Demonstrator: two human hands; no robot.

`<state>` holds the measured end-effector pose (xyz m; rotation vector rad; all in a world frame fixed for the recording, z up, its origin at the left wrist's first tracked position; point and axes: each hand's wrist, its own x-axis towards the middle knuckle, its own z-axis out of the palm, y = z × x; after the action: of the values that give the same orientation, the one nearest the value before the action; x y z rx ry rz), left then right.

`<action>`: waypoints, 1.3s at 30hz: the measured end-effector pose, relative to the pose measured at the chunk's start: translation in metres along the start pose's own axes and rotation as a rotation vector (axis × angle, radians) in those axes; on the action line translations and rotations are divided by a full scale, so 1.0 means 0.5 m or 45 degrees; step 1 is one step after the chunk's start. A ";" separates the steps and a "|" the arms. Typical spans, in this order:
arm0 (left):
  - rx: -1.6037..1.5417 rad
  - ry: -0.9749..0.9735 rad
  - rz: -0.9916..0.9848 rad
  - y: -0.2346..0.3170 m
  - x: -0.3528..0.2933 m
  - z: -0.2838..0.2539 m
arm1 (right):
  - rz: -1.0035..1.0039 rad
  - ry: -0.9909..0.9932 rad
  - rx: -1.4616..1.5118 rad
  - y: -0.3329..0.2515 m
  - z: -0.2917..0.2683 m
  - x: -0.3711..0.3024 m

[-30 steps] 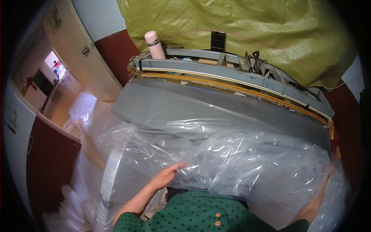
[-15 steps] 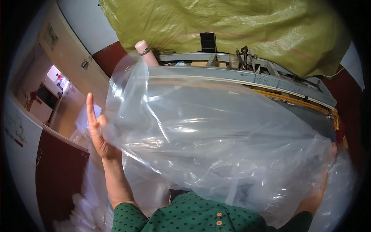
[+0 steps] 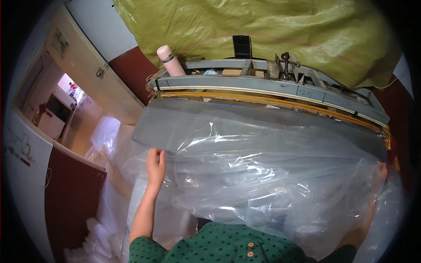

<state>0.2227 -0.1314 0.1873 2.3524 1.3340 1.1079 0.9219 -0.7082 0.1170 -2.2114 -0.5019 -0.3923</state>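
A wide, crinkled sheet of clear plastic film [image 3: 245, 175] spreads across the grey tabletop [image 3: 153, 125] and hangs over its near edge in front of me. My left hand [image 3: 155, 168] is at the sheet's left side, its fingers curled in and closed at the film's edge; the exact grip is partly hidden. At the far right, my right hand [image 3: 383, 171] pinches the film's right edge by the table's corner. Part of that forearm shows through the film.
Behind the tabletop runs a grey metal frame [image 3: 263, 85] with an orange strip [image 3: 245, 98] along it. A pink bottle [image 3: 172, 61] stands at its left end. Yellow-green woven sheeting [image 3: 280, 26] hangs behind. More plastic film [image 3: 103, 136] lies by the open door [image 3: 87, 57].
My left hand has come down and right, its raised index finger now curled in. The film's lifted left part has dropped onto the tabletop. My right hand stays at the right edge.
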 end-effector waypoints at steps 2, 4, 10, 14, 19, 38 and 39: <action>-0.078 -0.180 0.261 0.046 0.091 0.028 | -0.003 0.021 -0.054 -0.010 0.013 0.003; -0.035 -0.465 0.449 0.035 0.153 0.091 | -0.019 0.068 -0.224 -0.047 0.024 -0.002; -0.072 -0.539 0.133 -0.010 0.265 0.271 | 0.025 0.093 -0.208 -0.069 0.034 -0.002; -0.039 -0.559 -0.151 0.062 0.280 0.305 | -0.003 0.116 -0.241 -0.052 0.010 -0.006; 0.018 -0.652 -0.039 -0.015 0.301 0.306 | 0.021 0.048 -0.262 -0.056 0.029 0.002; 0.191 -0.420 0.143 0.020 0.269 0.276 | 0.118 0.128 0.069 0.047 0.008 0.025; 0.205 -0.419 0.096 0.041 0.279 0.271 | 0.103 0.192 0.070 0.052 0.007 0.027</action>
<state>0.3735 -0.0078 0.1745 2.5771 1.2626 0.6118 0.9466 -0.7177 0.1038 -2.1220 -0.3372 -0.4925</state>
